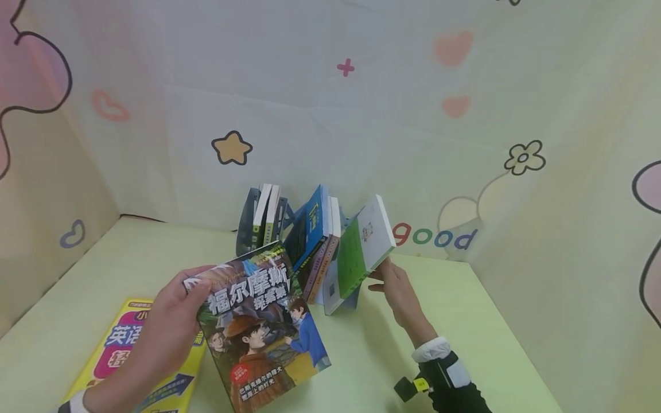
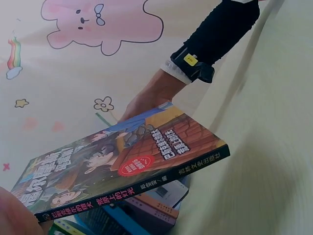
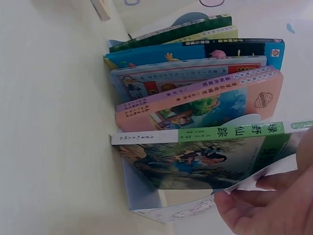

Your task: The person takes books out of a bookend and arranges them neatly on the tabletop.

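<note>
Pale cloth wall (image 1: 310,63), printed with hearts, stars and flowers, rises behind both hands and also on their two sides. Below the hands spreads a light yellow-green table (image 1: 454,321). Between the hands, and a little farther away, a row of books stands in a blue-grey book holder (image 1: 247,221); among them is a blue book (image 1: 314,218), which leans.

Beneath the left forearm, a yellow book (image 1: 95,361) lies flat on the table, partly covered by the arm. A picture book (image 1: 268,344) with cartoon people on its cover is in the left hand (image 1: 175,310), which pinches it at one upper corner, thumb on the front. This book is above the table, tilted, and it hides part of the row.

Just beside the right hand (image 1: 400,292), a green-and-white book (image 1: 356,258) stands slanted at the near end of the row, toward that hand. In the right wrist view, the right fingers (image 3: 226,204) are slightly bent at the edge of a white panel (image 3: 188,211) with a line drawing, close to this book; I cannot tell whether they grip anything. On the right wrist sits a black strap (image 1: 439,376), with a small yellow tag (image 1: 421,384).
</note>
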Demonstrator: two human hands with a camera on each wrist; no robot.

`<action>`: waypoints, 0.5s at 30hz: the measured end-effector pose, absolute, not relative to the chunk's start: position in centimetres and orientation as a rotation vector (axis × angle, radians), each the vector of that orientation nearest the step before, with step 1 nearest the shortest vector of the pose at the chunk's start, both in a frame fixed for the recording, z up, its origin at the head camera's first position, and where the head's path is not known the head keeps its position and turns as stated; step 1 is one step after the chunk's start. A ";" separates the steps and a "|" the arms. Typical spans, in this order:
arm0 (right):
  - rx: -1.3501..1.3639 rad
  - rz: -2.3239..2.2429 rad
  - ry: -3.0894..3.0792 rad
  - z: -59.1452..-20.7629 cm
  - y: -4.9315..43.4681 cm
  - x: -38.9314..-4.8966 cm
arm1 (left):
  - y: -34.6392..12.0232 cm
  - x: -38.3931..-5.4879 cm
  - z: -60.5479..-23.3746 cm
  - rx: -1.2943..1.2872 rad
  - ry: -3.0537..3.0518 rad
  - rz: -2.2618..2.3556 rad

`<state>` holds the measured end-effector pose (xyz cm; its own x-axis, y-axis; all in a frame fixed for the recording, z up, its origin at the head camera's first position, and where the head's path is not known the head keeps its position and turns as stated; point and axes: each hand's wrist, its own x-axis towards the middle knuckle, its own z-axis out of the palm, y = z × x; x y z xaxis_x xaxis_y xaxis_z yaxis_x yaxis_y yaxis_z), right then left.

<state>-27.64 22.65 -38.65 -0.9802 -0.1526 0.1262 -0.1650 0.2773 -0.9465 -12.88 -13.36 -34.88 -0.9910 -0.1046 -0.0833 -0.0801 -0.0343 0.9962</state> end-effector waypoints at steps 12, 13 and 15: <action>0.086 1.928 -2.587 -40.4 22.1 -23.4 | -10.4 -15.0 -35.6 0.107 -2.106 -2.422; 0.066 1.939 -2.590 -40.5 22.0 -23.0 | -10.2 -15.1 -35.7 0.096 -2.097 -2.435; 0.056 1.956 -2.611 -40.6 21.7 -22.4 | -9.8 -15.3 -35.9 0.072 -2.069 -2.472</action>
